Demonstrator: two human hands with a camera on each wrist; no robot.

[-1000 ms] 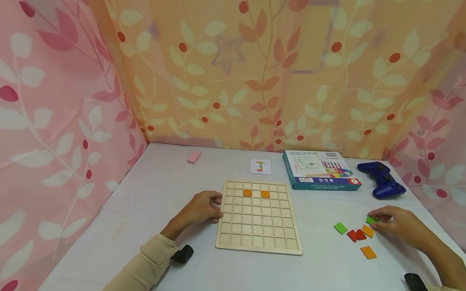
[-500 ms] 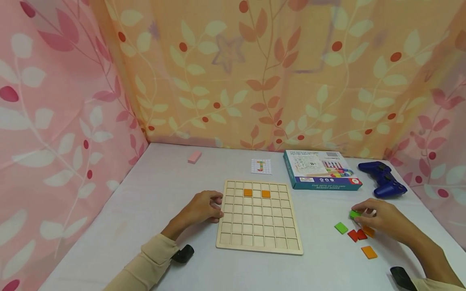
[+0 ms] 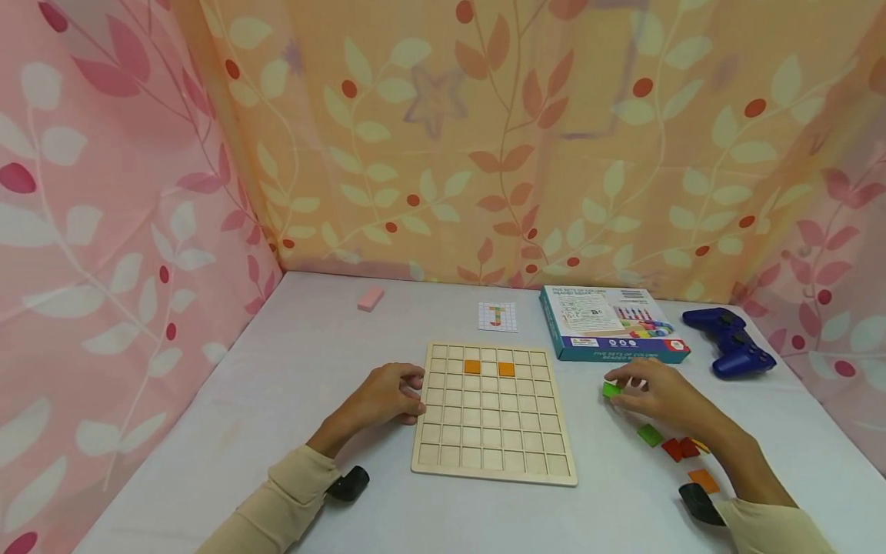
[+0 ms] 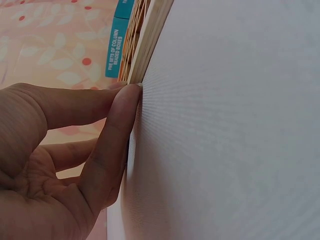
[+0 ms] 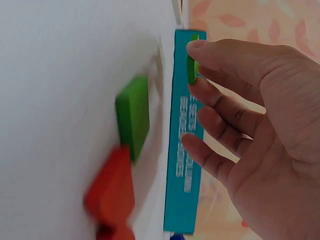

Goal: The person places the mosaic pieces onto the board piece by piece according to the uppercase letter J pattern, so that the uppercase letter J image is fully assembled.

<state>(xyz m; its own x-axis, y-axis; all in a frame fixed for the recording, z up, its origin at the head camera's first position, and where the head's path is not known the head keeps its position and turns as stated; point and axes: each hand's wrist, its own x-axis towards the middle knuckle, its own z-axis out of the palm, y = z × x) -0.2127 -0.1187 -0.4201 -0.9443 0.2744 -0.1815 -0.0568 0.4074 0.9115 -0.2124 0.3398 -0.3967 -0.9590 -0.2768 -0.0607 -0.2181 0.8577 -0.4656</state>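
A wooden grid board [image 3: 491, 412] lies on the white table, with two orange tiles [image 3: 471, 367] [image 3: 506, 369] in its second row. My left hand [image 3: 388, 396] rests on the table with its fingertips [image 4: 131, 95] against the board's left edge [image 4: 150, 40]. My right hand [image 3: 651, 388] is just right of the board, above the table, pinching a green tile [image 3: 611, 390] [image 5: 192, 67] between thumb and forefinger. Behind that hand lie another green tile [image 3: 649, 435] [image 5: 134, 112], two red tiles [image 3: 677, 448] [image 5: 111, 192] and an orange tile [image 3: 703, 480].
A teal game box [image 3: 612, 333] [image 5: 182, 150] and a blue game controller [image 3: 730, 352] lie at the back right. A small pattern card [image 3: 497, 316] sits behind the board, a pink eraser [image 3: 370, 298] at the back left. Leaf-print curtains enclose the table.
My right hand has lifted a green tile from the loose pile and carried it left toward the board. The left hand has stayed at the board's edge.
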